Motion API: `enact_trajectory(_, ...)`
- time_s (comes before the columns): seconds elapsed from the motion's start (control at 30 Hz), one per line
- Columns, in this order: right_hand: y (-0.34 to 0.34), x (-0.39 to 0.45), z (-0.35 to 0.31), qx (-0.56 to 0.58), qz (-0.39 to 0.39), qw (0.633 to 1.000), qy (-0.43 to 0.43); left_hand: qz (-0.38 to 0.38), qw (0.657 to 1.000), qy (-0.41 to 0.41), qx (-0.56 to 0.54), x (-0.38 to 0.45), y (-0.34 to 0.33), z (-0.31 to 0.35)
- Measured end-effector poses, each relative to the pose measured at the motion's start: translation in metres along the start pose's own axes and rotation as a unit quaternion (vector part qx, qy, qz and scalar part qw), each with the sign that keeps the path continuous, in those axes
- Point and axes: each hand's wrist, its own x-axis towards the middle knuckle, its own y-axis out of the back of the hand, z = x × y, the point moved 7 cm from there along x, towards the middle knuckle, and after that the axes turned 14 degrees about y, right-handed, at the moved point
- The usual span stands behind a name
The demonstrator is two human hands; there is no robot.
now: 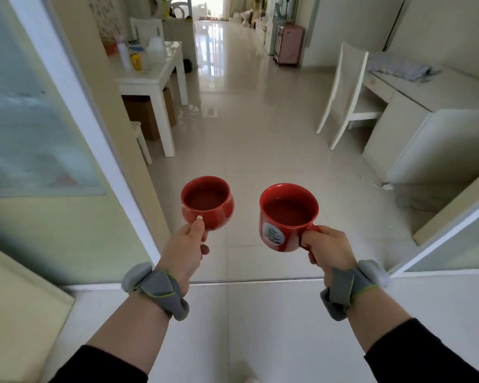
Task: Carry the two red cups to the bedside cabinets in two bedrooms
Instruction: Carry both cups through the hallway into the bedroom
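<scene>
No readable text, brand or number anywhere in view. Only mark: round pale-grey emblem point(273, 232) with dark, tiered, tree-like or character-like figure, printed on outer wall of right-hand glossy red ceramic cup point(287, 217), at about 7 o'clock of cup's body; too blurred to read. Left-hand glossy red ceramic cup point(207, 203) shows plain wall. Bottles on white surface point(150, 76) at 11 o'clock: labels illegible.

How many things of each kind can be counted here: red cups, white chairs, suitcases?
Red cups: 2, one held by the left hand, one by the right hand
White chairs: 2
Pink suitcases: 1
Total: 5
</scene>
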Motion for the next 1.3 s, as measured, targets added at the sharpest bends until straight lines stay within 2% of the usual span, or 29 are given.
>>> enact_trajectory(0.27, -0.026, 0.104, -0.014, -0.016, 0.013, 1.000, -0.001, -0.002, 1.000, 0.002, -0.002, 0.093, -0.033, 0.061)
enact_trajectory(0.57, -0.087, 0.257, -0.032, -0.007, 0.044, 0.999, -0.004, -0.032, 0.999, -0.005, 0.041, 0.257, -0.065, 0.152)
enact_trajectory(0.77, -0.110, 0.338, -0.044, 0.004, 0.069, 0.998, -0.012, -0.048, 0.997, -0.009, 0.057, 0.333, -0.089, 0.211)
enact_trajectory(1.07, -0.129, 0.501, -0.057, 0.002, 0.064, 0.998, -0.016, -0.059, 0.998, -0.005, 0.035, 0.451, -0.165, 0.296)
enact_trajectory(1.1, -0.129, 0.551, -0.060, 0.006, 0.060, 0.998, -0.017, -0.060, 0.998, 0.000, 0.035, 0.484, -0.190, 0.320)
enact_trajectory(1.3, -0.135, 0.628, -0.075, 0.005, 0.054, 0.998, -0.009, -0.071, 0.997, 0.019, 0.009, 0.536, -0.224, 0.360)
